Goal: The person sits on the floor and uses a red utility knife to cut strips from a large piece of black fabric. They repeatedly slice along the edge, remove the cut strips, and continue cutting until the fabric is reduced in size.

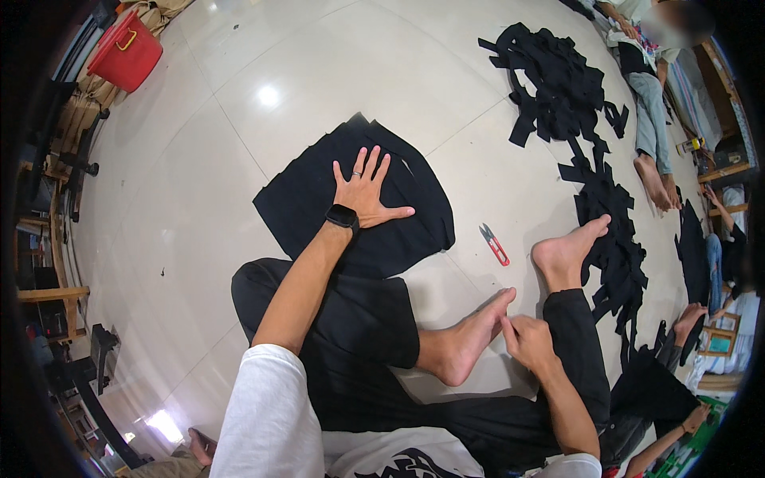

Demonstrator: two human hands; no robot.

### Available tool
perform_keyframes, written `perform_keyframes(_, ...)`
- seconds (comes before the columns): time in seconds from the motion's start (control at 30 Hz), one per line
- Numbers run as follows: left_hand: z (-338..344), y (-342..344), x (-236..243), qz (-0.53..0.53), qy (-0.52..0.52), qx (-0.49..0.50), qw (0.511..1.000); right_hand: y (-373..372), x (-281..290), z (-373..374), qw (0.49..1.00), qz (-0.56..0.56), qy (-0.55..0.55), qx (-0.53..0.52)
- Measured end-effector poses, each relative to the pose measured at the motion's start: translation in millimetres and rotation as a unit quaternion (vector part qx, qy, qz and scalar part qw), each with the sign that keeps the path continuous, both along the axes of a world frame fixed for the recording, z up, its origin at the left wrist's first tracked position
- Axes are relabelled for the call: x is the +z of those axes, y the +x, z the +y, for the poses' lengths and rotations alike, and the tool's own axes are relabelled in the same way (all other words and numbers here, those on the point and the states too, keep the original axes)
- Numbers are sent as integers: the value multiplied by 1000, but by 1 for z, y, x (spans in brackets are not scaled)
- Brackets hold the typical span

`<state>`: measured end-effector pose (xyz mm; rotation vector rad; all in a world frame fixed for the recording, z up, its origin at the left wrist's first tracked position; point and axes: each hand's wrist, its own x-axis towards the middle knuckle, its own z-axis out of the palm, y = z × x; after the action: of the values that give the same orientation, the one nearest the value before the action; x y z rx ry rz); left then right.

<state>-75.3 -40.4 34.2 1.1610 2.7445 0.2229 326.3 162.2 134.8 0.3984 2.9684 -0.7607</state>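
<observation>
Black cloth [307, 199] is laid flat on the tiled floor [183, 175], in front of the bent left knee [267, 299]. It is pressed by the left hand [366, 191], palm down, fingers spread wide, nothing gripped. A watch [342, 216] is worn on that wrist. The right hand [528, 341] is held at the toes of the left foot [462, 344], fingers curled; whether anything is pinched cannot be told.

Cloth edges: upper left stepped, right side curved, near edge met by the trouser leg [366, 315]. A pale slit is seen right of the fingers. Bare tile is left around the far and left edges, widest toward the left. On the right, a narrower tile gap is shared with red-handled snips [499, 250], set apart from the cloth and near the right foot [567, 253]. Beyond that, room is bounded by a long heap of black strips [562, 88], run down past the right foot and partly covered by it. A co-worker's feet [653, 182] are placed just beyond the heap.

Containers: a red bucket [127, 54] with a yellow handle is stood at upper left, well apart from the cloth; contents cannot be made out.
</observation>
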Motion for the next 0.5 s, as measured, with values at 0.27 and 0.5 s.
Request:
perform_keyframes(0.27,-1,-1,3,-5,-5,-8,1000,75,80,-14,958,-234,-157,55)
perform_keyframes(0.5,-2,3,-2,17,6,-7,1000,-59,49,-50,840,-34,-540,42)
